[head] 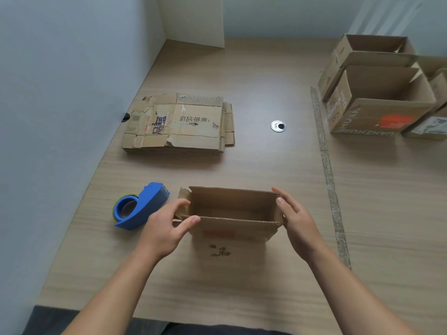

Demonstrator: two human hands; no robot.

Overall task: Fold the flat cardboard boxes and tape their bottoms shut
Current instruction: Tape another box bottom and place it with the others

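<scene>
The pale wooden desk (242, 165) carries everything. At its far right stand the assembled boxes (377, 93), their tops open, just beyond a worn tape strip (326, 165) stuck along the surface. A stack of flat boxes (179, 124) lies far left, near the wall. At the near middle an open box (232, 204) stands upright between both hands. The blue tape dispenser (141, 206) lies just left of it. The left hand (167, 226) has its grip closed on the box's left end, finger and thumb curled around the corner. The right hand (297, 218) keeps a wide grip, fingers nearly straight against the right end. A small metal grommet (278, 126) sits mid-desk.
</scene>
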